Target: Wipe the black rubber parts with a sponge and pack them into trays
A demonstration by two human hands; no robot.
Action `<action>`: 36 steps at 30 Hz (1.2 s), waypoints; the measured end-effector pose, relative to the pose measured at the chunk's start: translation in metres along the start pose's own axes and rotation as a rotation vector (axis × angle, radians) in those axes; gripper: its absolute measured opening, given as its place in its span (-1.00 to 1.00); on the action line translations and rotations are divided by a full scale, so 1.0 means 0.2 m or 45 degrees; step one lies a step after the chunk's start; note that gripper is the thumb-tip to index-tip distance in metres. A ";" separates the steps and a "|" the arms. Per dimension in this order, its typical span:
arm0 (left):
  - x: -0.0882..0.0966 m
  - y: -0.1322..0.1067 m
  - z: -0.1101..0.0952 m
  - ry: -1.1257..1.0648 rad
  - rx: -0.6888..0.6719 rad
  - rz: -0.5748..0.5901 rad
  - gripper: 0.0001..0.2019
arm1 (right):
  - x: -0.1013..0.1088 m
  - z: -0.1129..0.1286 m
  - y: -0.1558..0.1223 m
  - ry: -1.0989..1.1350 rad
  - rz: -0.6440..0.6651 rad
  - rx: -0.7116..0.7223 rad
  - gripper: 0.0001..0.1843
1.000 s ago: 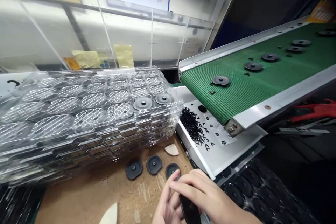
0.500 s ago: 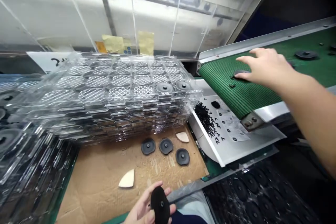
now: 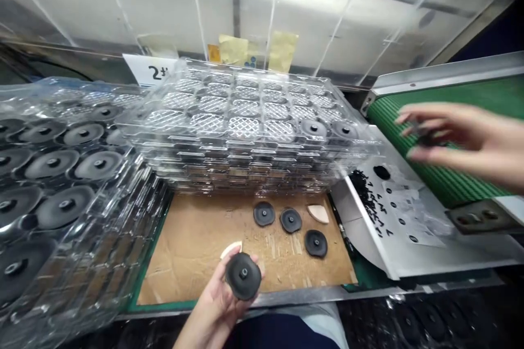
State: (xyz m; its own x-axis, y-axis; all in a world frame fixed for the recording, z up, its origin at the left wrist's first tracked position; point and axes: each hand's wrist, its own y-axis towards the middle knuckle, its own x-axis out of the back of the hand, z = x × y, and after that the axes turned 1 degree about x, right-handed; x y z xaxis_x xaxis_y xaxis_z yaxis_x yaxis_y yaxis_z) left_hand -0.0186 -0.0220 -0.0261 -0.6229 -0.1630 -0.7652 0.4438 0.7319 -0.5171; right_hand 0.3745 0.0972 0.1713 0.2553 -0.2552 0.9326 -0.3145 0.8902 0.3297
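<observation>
My left hand (image 3: 215,305) is low in the middle, its fingers closed round a black round disc (image 3: 243,276) held face up above the brown board (image 3: 196,245). My right hand (image 3: 458,139) hovers over the end of the green conveyor belt (image 3: 450,185), blurred by motion, with a small dark part (image 3: 426,136) between its fingers. Three black discs (image 3: 290,220) lie loose on the board. A stack of clear blister trays (image 3: 254,131) stands behind the board, and its top tray holds two black discs (image 3: 329,130) at its right end.
Trays filled with black discs (image 3: 61,174) lie on the left. A white chute (image 3: 393,218) with small black scraps sits under the belt's end. Two pale wedge pieces (image 3: 317,214) rest on the board. Clear acrylic panels (image 3: 286,5) rise behind. More dark trays (image 3: 426,322) lie bottom right.
My right hand has lifted from the belt with a dark part in its fingers. My left hand has turned its disc face up. The view has swung left.
</observation>
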 end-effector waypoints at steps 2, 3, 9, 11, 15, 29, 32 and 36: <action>0.00 0.00 -0.05 0.000 -0.083 -0.042 -0.33 | -0.24 0.32 -0.04 0.305 0.410 0.164 -0.45; 0.01 -0.01 -0.07 -0.007 -0.122 -0.063 -0.32 | -0.39 0.46 -0.06 0.413 0.567 0.217 -0.46; 0.12 -0.08 -0.11 -0.113 -0.243 -0.159 -0.32 | -1.18 1.00 -0.02 0.498 0.605 0.112 -0.39; 0.17 -0.10 -0.10 -0.173 -0.274 -0.178 -0.29 | -1.32 1.08 0.04 0.490 0.564 0.090 -0.42; 0.25 -0.11 -0.09 -0.281 -0.285 -0.202 -0.24 | -1.48 1.17 0.13 0.513 0.516 0.101 -0.54; 0.15 -0.05 -0.17 -0.234 -0.324 -0.299 -0.25 | -1.39 1.14 -0.27 0.555 0.317 -0.133 -0.67; 0.12 -0.04 -0.17 -0.233 -0.338 -0.320 -0.31 | -1.42 1.17 -0.37 0.551 0.333 -0.155 -0.61; 0.07 -0.03 -0.18 -0.192 -0.347 -0.332 -0.37 | -1.46 1.19 -0.41 0.597 0.306 -0.136 -0.52</action>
State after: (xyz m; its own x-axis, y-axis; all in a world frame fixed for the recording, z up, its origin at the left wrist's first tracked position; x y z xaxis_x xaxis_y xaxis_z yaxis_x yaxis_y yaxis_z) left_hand -0.0526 -0.0052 -0.0198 -0.5817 -0.4465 -0.6799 0.0836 0.7986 -0.5960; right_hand 0.1076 0.0084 -0.0935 0.5764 0.1349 0.8060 -0.3258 0.9425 0.0752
